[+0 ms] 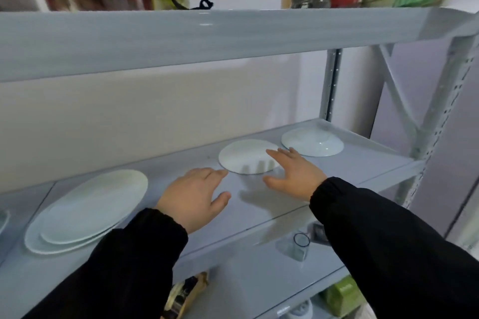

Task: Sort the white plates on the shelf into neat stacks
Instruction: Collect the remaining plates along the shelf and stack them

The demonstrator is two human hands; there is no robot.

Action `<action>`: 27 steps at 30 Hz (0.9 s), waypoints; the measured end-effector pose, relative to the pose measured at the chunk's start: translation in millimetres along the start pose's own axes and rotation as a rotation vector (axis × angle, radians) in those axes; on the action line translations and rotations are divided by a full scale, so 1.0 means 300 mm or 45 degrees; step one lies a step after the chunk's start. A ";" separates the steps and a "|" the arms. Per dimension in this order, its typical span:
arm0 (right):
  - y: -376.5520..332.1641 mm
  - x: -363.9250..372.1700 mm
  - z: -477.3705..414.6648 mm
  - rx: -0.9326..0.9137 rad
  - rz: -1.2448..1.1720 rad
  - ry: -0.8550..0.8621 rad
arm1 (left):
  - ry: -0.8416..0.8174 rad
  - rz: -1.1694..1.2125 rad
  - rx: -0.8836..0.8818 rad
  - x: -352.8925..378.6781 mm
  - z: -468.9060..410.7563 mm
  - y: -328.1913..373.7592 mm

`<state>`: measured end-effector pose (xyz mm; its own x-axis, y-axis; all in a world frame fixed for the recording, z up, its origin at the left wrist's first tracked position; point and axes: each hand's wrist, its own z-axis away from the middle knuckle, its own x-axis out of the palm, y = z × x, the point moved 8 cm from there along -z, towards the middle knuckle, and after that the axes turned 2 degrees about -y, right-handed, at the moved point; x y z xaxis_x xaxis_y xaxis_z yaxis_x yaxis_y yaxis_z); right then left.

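On the grey middle shelf (363, 163) lie white plates. A stack of two plates (85, 212) sits at the left, the smaller on the larger. One flat plate (243, 155) lies mid-shelf. An upside-down deep plate (312, 142) rests at the far right. My left hand (194, 194) hovers open just left of the middle plate, fingertips near its rim. Over that plate's right edge my right hand (290, 173) reaches with straight fingers. Neither hand holds anything.
The upper shelf beam (207, 41) hangs low above the plates and carries red and green packages. A clear glass (300, 246) stands on the lower shelf. Metal uprights (425, 137) close the right side. Another plate's edge (4, 219) peeks in at the far left.
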<state>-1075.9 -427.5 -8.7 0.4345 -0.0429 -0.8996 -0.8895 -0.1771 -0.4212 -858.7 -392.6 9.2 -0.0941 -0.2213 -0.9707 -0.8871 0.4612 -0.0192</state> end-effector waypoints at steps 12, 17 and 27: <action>0.262 -0.046 -0.096 -0.128 0.044 0.002 | 0.025 0.022 -0.116 0.119 -0.224 0.190; 0.300 -0.017 -0.144 -0.235 0.062 0.075 | 0.005 0.064 -0.202 0.192 -0.317 0.199; 0.300 0.005 -0.164 -0.379 0.099 0.159 | -0.189 0.071 -0.321 0.303 -0.419 0.181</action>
<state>-1148.3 -491.9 -42.4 0.3970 -0.1845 -0.8991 -0.8485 -0.4472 -0.2829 -972.3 -495.7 -49.9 -0.0951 -0.0649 -0.9933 -0.9685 0.2368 0.0773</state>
